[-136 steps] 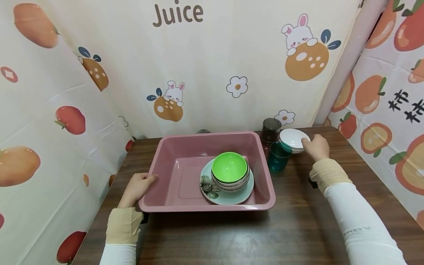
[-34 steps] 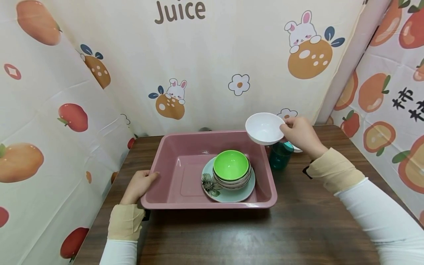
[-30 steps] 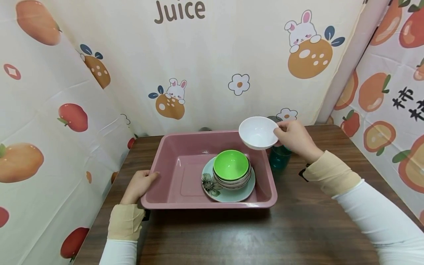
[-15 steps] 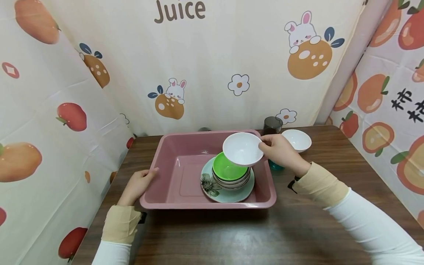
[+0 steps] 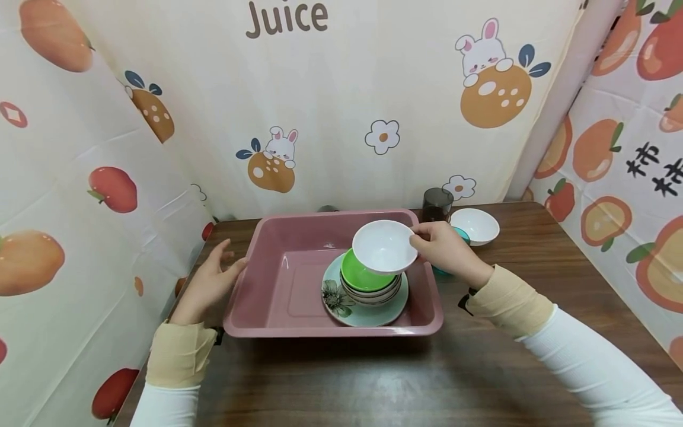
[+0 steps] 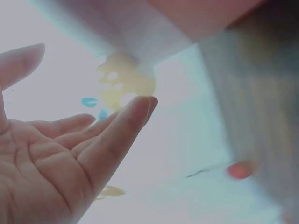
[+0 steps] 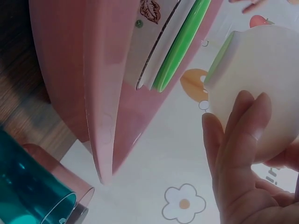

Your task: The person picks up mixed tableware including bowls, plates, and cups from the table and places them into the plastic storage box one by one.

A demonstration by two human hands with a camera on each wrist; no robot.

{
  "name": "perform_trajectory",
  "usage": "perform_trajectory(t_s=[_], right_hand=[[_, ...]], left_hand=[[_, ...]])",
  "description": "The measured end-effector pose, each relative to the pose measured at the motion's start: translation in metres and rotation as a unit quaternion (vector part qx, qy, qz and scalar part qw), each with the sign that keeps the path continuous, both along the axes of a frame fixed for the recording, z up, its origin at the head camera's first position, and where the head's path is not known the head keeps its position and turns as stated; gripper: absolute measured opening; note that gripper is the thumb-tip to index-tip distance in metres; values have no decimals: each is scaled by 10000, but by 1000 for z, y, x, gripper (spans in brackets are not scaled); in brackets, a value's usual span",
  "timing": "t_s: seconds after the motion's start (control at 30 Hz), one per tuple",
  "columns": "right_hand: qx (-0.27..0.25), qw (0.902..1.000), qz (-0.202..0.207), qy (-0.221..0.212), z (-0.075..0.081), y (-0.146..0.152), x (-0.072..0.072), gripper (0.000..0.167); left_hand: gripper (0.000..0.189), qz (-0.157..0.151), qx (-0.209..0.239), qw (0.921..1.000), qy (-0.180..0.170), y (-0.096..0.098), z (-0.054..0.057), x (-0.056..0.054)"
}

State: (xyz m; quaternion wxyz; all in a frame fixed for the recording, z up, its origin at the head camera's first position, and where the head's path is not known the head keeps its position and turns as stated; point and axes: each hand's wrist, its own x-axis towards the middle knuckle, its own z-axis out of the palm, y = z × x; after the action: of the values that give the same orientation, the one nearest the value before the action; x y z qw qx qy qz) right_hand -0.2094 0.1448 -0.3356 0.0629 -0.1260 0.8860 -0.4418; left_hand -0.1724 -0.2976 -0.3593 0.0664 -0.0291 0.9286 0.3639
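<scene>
My right hand (image 5: 445, 249) pinches the right rim of a white bowl (image 5: 384, 246), which tilts slightly above the stacked bowls. Seen from the right wrist, my fingers (image 7: 238, 135) lie along the underside of the white bowl (image 7: 261, 70). Below it a green bowl (image 5: 358, 274) tops a nested stack on a pale plate (image 5: 347, 315) with a dark flower print. Plate and stack sit in the right half of a pink basin (image 5: 267, 237). My left hand (image 5: 208, 281) is at the basin's left rim, its fingers spread and loose; the left wrist view shows the palm (image 6: 42, 172) holding nothing.
Beyond the basin's right side stand a dark tumbler (image 5: 436, 201), a teal tumbler (image 7: 28, 182) and another white bowl (image 5: 477, 225). A reddish clear cup (image 7: 65, 175) shows beside the teal one. Printed curtains (image 5: 331, 107) border the wooden table (image 5: 320, 379) at the back and sides.
My right hand lifted the white bowl from the right and carried it left and down over the stack. My left hand has let go of the basin rim and its fingers have opened.
</scene>
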Motion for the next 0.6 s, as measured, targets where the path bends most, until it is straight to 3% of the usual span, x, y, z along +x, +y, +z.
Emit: perform_trajectory(t_s=[0.13, 0.27, 0.47, 0.6], right_hand=[[21, 10000, -21, 32, 0, 1, 0, 32], [49, 10000, -43, 75, 0, -1, 1, 31], [-50, 10000, 27, 65, 1, -5, 2, 32], [-150, 9998, 98, -24, 1, -8, 3, 33]], left_hand=[[86, -42, 33, 9996, 275, 9, 24, 5], [81, -107, 99, 9986, 515, 24, 40, 9], [61, -354, 454, 9937, 957, 56, 35, 4], [52, -607, 906, 9898, 921, 81, 27, -1]])
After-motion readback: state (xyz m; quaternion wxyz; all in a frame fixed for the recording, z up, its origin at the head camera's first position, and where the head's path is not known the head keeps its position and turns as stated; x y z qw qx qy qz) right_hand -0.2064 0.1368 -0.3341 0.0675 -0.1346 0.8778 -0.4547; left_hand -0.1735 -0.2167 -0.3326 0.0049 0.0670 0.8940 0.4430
